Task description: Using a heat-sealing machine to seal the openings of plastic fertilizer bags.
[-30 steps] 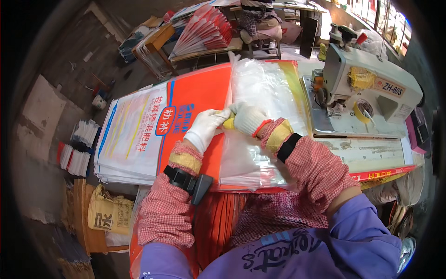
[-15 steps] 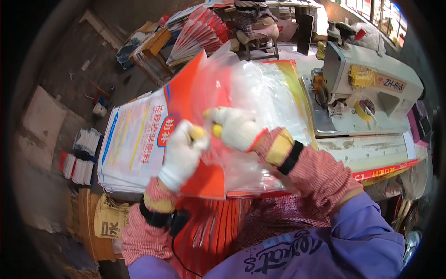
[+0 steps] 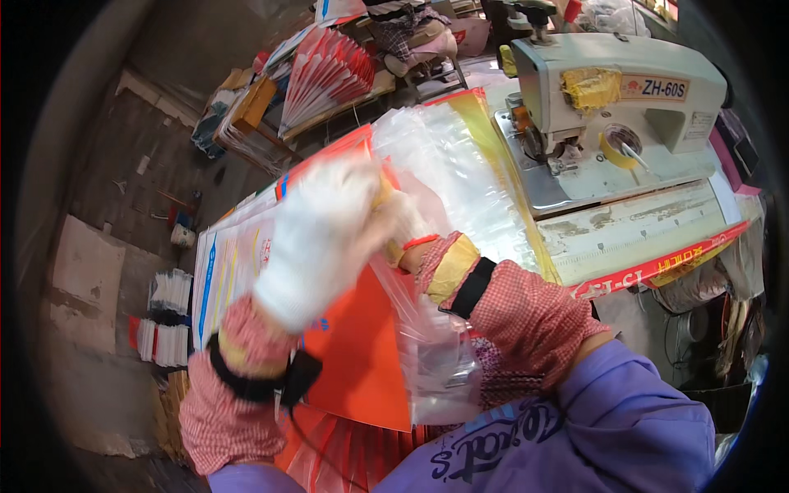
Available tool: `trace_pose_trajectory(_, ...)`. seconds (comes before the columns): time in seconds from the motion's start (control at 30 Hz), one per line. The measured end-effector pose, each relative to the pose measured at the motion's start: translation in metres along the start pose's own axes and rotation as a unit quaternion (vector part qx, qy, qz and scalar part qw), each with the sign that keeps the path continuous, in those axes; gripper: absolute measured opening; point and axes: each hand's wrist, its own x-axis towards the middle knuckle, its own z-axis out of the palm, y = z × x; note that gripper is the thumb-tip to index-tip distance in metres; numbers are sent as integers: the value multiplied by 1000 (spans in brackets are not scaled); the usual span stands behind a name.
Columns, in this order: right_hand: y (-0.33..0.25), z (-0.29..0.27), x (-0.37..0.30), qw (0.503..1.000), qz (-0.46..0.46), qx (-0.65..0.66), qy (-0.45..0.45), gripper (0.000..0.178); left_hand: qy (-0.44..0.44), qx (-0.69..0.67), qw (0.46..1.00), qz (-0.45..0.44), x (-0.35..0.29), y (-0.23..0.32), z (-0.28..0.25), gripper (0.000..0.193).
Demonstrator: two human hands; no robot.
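My left hand (image 3: 316,234), in a white glove, is smeared by motion above an orange-red and white printed sack (image 3: 362,353); its fingers cannot be made out. Close against it on the right, my right hand (image 3: 404,218), also gloved, is partly covered by the left. Its fingers look curled in on a clear plastic bag (image 3: 440,349), which hangs down over the sack's right side toward my lap. Yellow shows at the glove's fingertips. Further clear plastic bags (image 3: 444,181) lie in a pile just beyond my right hand.
A pale industrial sewing machine (image 3: 616,99) stands at the right on its worn bed, a tape roll (image 3: 620,146) on it. White printed sacks (image 3: 222,279) are stacked at left. Fanned red-white sacks (image 3: 329,78) lie on a far bench, near a seated person (image 3: 415,41). Bundles (image 3: 164,320) rest on the floor.
My left hand has risen and moved over my right hand. The orange-red sack and clear plastic have shifted toward my lap. The view has swung, moving the sewing machine up and left.
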Motion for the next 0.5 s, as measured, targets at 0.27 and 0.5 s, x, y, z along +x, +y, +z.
trace_pose_trajectory(0.27,23,-17,-27,532,-81,-780,-319,33,-362,89,928,22,22,-27,68,18)
trace_pose_trajectory(0.5,-19,5,-25,762,270,-574,-129,49,-189,153,943,-226,30,-58,38,18)
